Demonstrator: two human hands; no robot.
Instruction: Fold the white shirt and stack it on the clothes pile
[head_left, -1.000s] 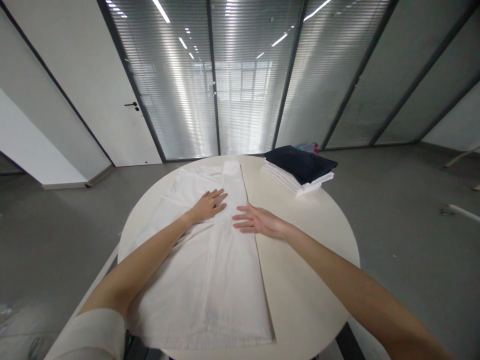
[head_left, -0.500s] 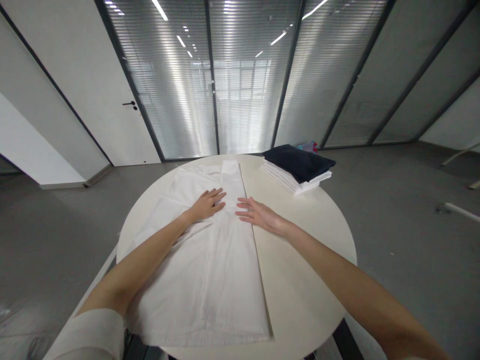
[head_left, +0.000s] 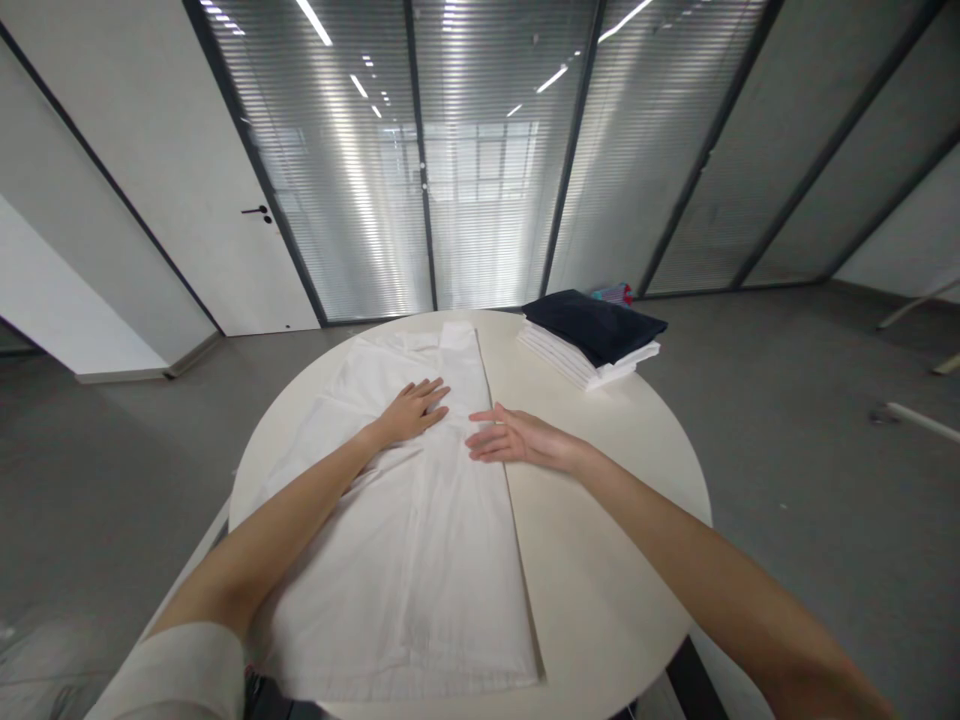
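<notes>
A white garment (head_left: pixel 450 560), perhaps a shirt, lies spread over the left and middle of the round table (head_left: pixel 607 520), with a straight right edge and some wrinkles near its middle. My left hand (head_left: pixel 412 410) rests flat on the upper part of the cloth, fingers stretched out. Over the garment's right edge is my right hand (head_left: pixel 510 437), turned partly palm-side up with its fingers apart and nothing in it. Whether its fingertips touch the cloth I cannot tell.
At the table's far right sits a stack of folded clothes: a dark navy piece (head_left: pixel 596 325) on top of white ones (head_left: pixel 589 368). Something small and colourful (head_left: pixel 615 293) shows behind it. Pale furniture legs (head_left: pixel 919 418) stand on the floor at right.
My right hand has shifted slightly down along the garment's edge and turned, its fingers spreading more. My left hand and the garment look the same.
</notes>
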